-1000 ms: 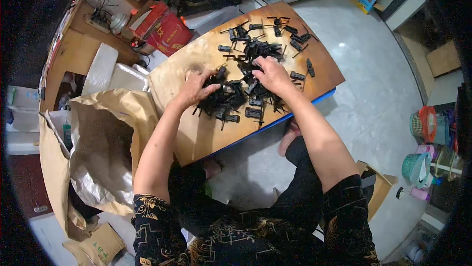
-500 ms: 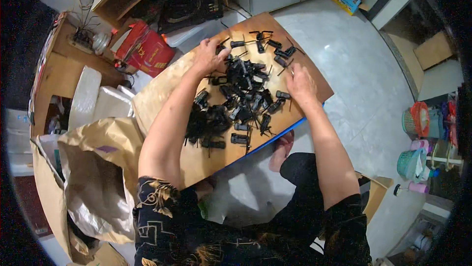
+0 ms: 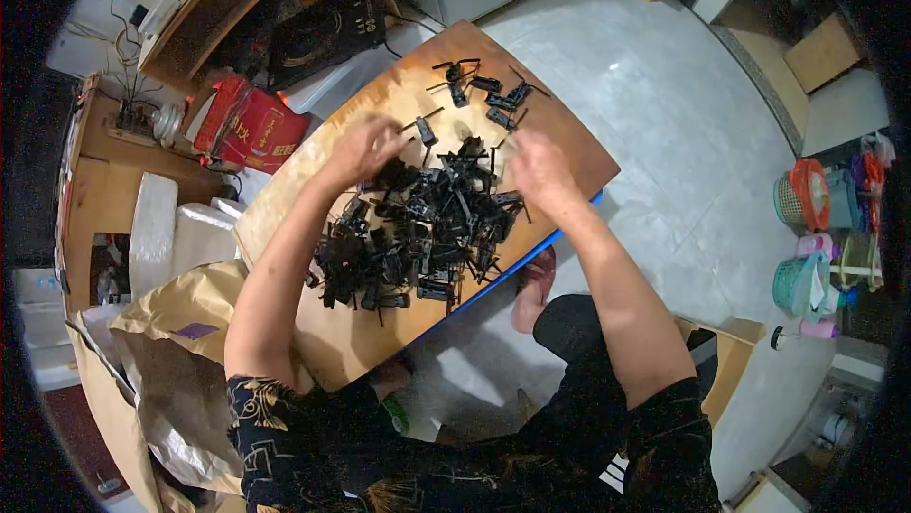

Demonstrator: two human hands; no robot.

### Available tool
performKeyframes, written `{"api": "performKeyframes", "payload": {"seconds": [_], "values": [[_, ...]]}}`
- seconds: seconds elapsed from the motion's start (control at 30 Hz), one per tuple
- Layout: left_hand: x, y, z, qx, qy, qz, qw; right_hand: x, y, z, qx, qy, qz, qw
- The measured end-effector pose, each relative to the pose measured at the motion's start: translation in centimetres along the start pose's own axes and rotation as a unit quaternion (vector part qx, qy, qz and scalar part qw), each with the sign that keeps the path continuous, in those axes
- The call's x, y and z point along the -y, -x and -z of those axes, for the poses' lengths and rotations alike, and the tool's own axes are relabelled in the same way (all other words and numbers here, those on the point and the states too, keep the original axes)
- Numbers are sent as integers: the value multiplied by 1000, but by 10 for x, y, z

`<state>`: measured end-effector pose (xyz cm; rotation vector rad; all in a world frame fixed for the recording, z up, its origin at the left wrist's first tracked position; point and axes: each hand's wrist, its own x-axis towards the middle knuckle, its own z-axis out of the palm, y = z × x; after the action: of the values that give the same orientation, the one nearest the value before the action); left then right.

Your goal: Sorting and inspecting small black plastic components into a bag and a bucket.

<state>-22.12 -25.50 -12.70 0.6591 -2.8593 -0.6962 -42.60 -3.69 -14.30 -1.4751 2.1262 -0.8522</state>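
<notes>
A dense pile of small black plastic parts (image 3: 441, 214) with thin rod-like arms covers the middle and near part of a wooden tabletop (image 3: 579, 148). My left hand (image 3: 368, 145), smeared by motion, is over the pile's far left side. Close to its fingertips lies a single black part (image 3: 425, 130). On the other side, my right hand (image 3: 541, 171) is low at the pile's right edge, blurred too, its fingers pointing toward the far side. Whether either hand grips a part cannot be made out. Several loose black parts (image 3: 501, 95) lie beyond the pile, near the far corner.
Left of the table stand a red box (image 3: 251, 124) and a large brown paper sack (image 3: 180, 323) with its mouth gaping. A black flat appliance (image 3: 327, 34) sits on a shelf beyond. Baskets (image 3: 797, 285) hang at the right. A blue strip (image 3: 503, 271) runs along the table's near edge.
The whole view has shifted, so the table appears farther left. Both hands have come nearer to me along the pile's sides, the left more so. The pile looks more tightly gathered.
</notes>
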Motion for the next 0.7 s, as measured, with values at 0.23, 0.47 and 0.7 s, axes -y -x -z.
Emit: {"api": "performKeyframes", "payload": {"seconds": [0.23, 0.47, 0.7], "values": [[-42, -119, -45, -140, -38, 50, 988, -15, 12, 25, -27, 121, -147, 981], [-52, -115, -73, -10, -91, -59, 994, -1, -1, 0, 12, 53, -73, 996], [-42, -19, -24, -27, -102, -14, 994, 25, -8, -37, 51, 46, -65, 996]]}}
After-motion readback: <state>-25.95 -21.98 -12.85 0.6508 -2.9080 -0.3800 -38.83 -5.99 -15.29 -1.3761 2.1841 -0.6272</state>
